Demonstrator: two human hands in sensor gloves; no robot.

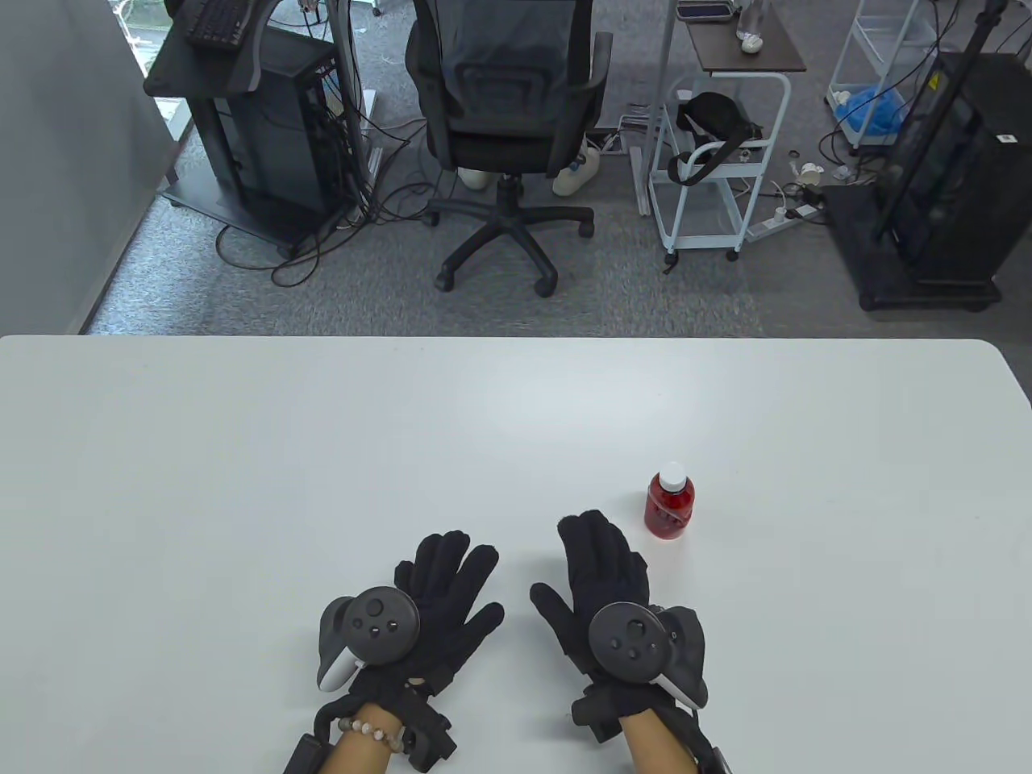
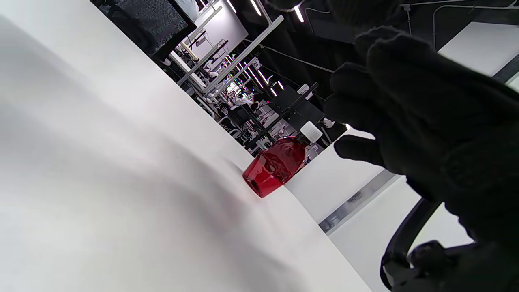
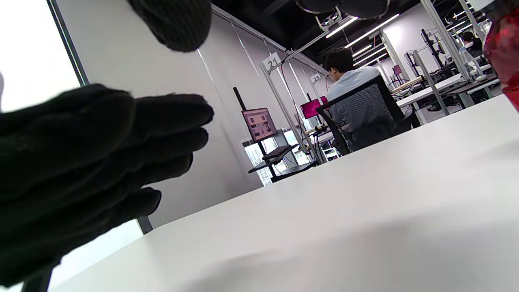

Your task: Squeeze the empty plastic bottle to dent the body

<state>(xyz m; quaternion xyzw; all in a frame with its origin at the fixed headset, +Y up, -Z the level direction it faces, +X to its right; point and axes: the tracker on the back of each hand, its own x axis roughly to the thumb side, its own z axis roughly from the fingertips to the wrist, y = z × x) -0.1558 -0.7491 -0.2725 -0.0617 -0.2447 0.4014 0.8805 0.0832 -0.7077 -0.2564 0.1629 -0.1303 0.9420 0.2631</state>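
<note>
A small red plastic bottle (image 1: 668,505) with a white cap stands upright on the white table (image 1: 322,451), right of centre. It also shows in the left wrist view (image 2: 277,165) and as a red edge at the far right of the right wrist view (image 3: 507,44). My right hand (image 1: 601,568) lies open with fingers extended, just left of and slightly nearer than the bottle, not touching it. My left hand (image 1: 447,584) lies open with fingers spread, further left. Both hands hold nothing.
Beyond the table's far edge stand a black office chair (image 1: 508,121), a black computer stand (image 1: 250,121) with cables, a white cart (image 1: 717,161) and black equipment (image 1: 943,185) at the right.
</note>
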